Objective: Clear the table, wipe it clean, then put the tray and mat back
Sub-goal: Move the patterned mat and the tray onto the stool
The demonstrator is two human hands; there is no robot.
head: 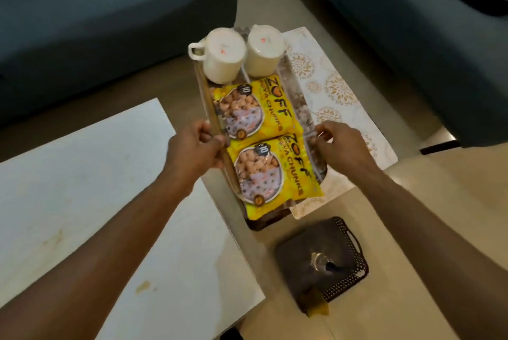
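The tray (295, 97), carrying two upturned white mugs (224, 60) and two yellow soya-chunk packets (264, 147), is gripped at its long edges by the left hand (192, 147) and right hand (336, 144), above the patterned mat (335, 94) beside the white table (82, 188). The table looks cleared but stained, so wiping and returning the things seem left.

A single head-worn wide-angle view looks steeply down and forward from above the person's own forearms. It sits close over the white rectangular tabletop (82, 188) at lower left and the beige tiled floor (412, 216) at right. The dark teal upholstered sofa (96, 23) fills the far top edge, bowed by lens distortion.
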